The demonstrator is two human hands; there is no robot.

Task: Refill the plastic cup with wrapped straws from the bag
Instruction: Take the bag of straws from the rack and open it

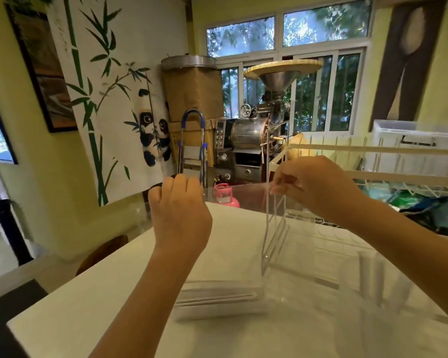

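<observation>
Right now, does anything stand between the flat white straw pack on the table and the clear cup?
Likely yes: the clear acrylic stand, pinched at its top by the right hand, stands partly between the straw pack and the blurry clear cup on the right.

Panda-and-bamboo wall hanging (130,104) at upper left. Metal coffee roaster (254,135) with funnel hopper at centre, before windows (290,73). Folded stepladder (192,146) left of it. Pink gas cylinder (225,196) below. White wire rack (398,161) at right, possibly a dish rack. White tabletop (93,306) below.
</observation>
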